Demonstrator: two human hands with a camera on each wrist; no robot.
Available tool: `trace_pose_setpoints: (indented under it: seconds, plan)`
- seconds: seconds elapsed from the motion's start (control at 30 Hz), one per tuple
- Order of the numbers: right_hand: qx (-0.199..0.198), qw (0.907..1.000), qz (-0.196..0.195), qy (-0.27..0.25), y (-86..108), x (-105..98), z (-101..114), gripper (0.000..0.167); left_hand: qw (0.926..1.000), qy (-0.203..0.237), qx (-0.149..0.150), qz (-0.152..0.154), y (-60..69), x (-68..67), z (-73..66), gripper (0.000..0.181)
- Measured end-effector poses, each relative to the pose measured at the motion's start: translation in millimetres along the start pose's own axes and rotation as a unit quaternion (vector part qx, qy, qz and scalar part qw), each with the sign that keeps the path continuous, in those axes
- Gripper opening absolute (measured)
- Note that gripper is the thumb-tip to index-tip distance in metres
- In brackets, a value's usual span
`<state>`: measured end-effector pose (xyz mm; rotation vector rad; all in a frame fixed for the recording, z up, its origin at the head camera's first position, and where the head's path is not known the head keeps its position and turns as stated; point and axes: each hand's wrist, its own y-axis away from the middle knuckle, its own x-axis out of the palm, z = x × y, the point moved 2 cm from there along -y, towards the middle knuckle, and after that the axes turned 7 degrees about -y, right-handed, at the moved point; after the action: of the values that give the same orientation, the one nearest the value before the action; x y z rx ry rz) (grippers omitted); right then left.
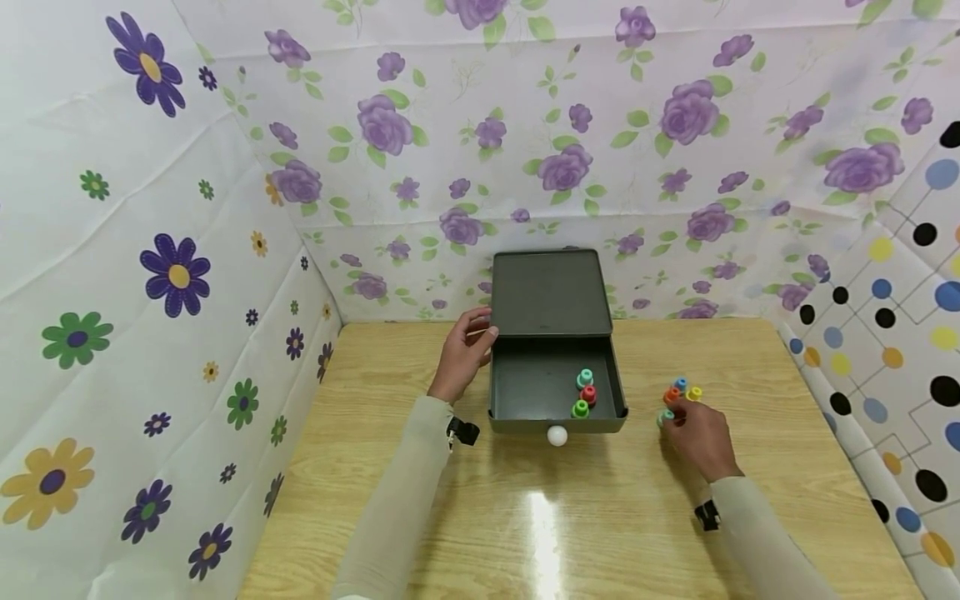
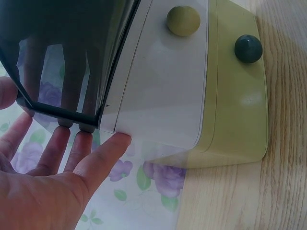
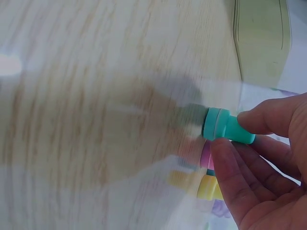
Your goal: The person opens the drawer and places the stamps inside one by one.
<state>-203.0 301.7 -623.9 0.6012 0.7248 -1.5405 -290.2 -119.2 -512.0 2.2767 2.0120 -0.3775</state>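
On my feed, the right hand's (image 1: 701, 437) fingers pinch a turquoise, stepped-cylinder plastic peg (image 3: 229, 127), its long axis upright with the wide end down, at or just above the pale wood surface (image 1: 622, 517). Near and to the left of those fingers lies the open dark-grey rectangular drawer (image 1: 534, 387); I see the left hand (image 1: 463, 354) nearer to it, fingers extended, touching the cabinet's (image 1: 551, 292) left edge.

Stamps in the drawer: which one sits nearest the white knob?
The bright green stamp, foremost in the drawer; the red stamp and turquoise stamp are farther back.
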Motion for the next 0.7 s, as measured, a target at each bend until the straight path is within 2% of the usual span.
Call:
trace_pose_setpoints:
  seconds: [0.2, 0.33, 0.7]
  plan:
    - [-0.014, 0.9999, -0.008, -0.006, 1.3, -11.5, 5.8, 0.03, 1.0, 0.002, 0.0, 0.0, 0.3, 0.1, 0.3, 0.042]
    - [-0.028, 0.9994, -0.018, 0.006, -1.8, -22.1, 12.3, 0.026, 1.0, 0.004, 0.0, 0.002, 0.0, 0.3, 1.2, 0.042]
    - [-0.08, 0.9958, -0.044, -0.008, -8.1, -44.1, 43.0, 0.029, 1.0, 0.002, 0.004, 0.001, -0.1, 0.2, 1.4, 0.041]
